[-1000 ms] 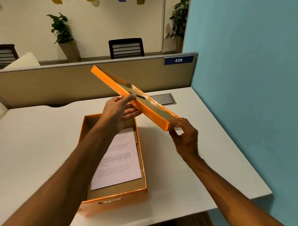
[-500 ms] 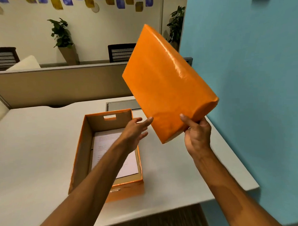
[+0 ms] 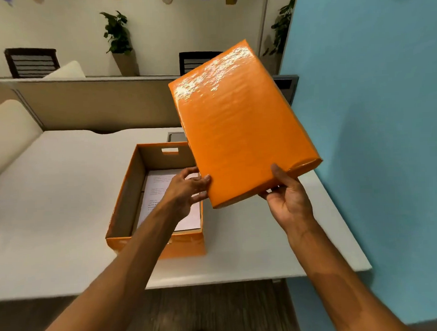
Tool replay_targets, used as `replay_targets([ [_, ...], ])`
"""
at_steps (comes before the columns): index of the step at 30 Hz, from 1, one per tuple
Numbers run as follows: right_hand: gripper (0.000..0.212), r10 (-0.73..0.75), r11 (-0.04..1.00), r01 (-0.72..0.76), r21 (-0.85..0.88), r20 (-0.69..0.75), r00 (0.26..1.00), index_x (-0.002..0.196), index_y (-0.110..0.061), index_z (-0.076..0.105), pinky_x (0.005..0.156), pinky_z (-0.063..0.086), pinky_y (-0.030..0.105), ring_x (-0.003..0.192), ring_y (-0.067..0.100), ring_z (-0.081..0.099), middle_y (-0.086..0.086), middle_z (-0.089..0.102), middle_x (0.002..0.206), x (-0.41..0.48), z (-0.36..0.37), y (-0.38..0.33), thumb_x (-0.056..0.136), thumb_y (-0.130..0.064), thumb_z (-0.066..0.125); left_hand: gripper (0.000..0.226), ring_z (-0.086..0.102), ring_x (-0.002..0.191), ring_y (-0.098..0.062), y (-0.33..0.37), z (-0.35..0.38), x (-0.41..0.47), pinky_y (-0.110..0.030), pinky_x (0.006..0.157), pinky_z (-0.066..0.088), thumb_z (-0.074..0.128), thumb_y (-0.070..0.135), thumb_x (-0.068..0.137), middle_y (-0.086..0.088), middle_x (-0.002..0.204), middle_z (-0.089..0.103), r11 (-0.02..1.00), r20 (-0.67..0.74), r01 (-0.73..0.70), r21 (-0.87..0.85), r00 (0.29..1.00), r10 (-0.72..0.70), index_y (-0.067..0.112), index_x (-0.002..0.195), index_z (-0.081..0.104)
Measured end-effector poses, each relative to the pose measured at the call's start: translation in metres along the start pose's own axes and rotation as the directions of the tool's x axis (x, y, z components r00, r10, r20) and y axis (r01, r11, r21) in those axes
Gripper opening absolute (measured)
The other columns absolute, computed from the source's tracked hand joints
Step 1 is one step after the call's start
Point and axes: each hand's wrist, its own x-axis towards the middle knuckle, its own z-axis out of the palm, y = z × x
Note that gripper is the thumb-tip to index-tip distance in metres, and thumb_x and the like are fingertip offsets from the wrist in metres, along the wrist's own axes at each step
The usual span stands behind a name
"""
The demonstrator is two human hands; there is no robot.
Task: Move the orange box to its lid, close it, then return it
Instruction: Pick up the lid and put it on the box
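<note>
the glossy orange cardboard lid (image 3: 238, 130), tilted top-face-up, is pinched at its near right corner by the right hand (image 3: 286, 200), left hand (image 3: 188, 188) fingers spread on its near-left edge, the open orange cardboard box (image 3: 129, 193) resting on the white table (image 3: 52, 196) below-left of both, long axes roughly parallel.

Warm indoor light, white glare on the lid (image 3: 241, 130), edges bowed, slight softness throughout

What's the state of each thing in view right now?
orange lid: off the box, held in the air, tilted, top side facing the camera
orange box: open, on the desk, paper inside
right hand: gripping the lid's near right corner
left hand: fingers open, touching the lid's near left edge
</note>
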Motion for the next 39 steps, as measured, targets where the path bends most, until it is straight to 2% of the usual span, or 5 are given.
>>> replay_targets([
  [5,0.073,0.023,0.998,-0.025,-0.061,-0.037,0.999,0.144,-0.027,0.037,0.097,0.047,0.060,0.124,0.038,0.054,0.012,0.055,0.138,-0.005,-0.014,0.003,0.081,-0.021,0.073,0.049,0.067,0.096,-0.026,0.016,-0.026,-0.022,-0.035,0.061,0.060,0.073,0.019,0.084,-0.004,0.116,0.064,0.982,-0.111,-0.077,0.170,0.989,0.097,0.021,0.128,0.052],
  [14,0.036,0.030,0.822,-0.106,-0.559,-0.143,0.989,0.113,-0.023,0.060,0.074,0.057,0.043,0.106,0.035,0.063,0.011,0.062,0.122,-0.001,-0.012,0.025,0.082,-0.038,0.072,0.054,0.064,0.106,-0.033,0.055,-0.082,-0.034,-0.048,0.090,0.056,0.075,0.025,0.082,-0.007,0.119,0.062,0.881,-0.175,-0.012,0.472,0.979,0.108,0.016,0.130,0.053],
  [20,0.041,0.050,0.673,-0.110,-0.731,-0.104,0.993,0.117,-0.023,0.059,0.065,0.057,0.036,0.096,0.031,0.065,0.010,0.063,0.118,0.011,0.004,0.062,0.081,-0.038,0.074,0.024,0.067,0.083,-0.023,0.054,-0.128,-0.028,-0.031,0.058,0.056,0.072,0.025,0.085,-0.002,0.097,0.068,0.867,-0.241,0.104,0.487,0.970,0.018,0.021,0.103,0.057],
  [32,0.036,0.110,0.606,-0.200,-0.770,-0.168,0.980,0.112,-0.016,0.062,0.069,0.058,0.041,0.103,0.029,0.064,0.008,0.066,0.110,0.012,0.018,0.132,0.081,-0.026,0.077,0.040,0.051,0.126,-0.032,0.026,-0.207,-0.013,-0.052,0.109,0.039,0.063,0.017,0.093,-0.012,0.132,0.058,0.867,-0.210,0.122,0.483,0.977,-0.020,0.007,0.131,0.054],
  [39,0.039,0.080,0.577,-0.182,-0.796,-0.167,0.983,0.116,-0.015,0.062,0.060,0.058,0.034,0.094,0.028,0.067,0.009,0.066,0.112,0.011,0.024,0.145,0.082,-0.026,0.076,0.026,0.059,0.115,-0.029,0.009,-0.227,-0.010,-0.041,0.093,0.050,0.060,0.013,0.095,-0.010,0.122,0.063,0.883,-0.218,0.147,0.446,0.975,-0.052,0.008,0.120,0.057],
])
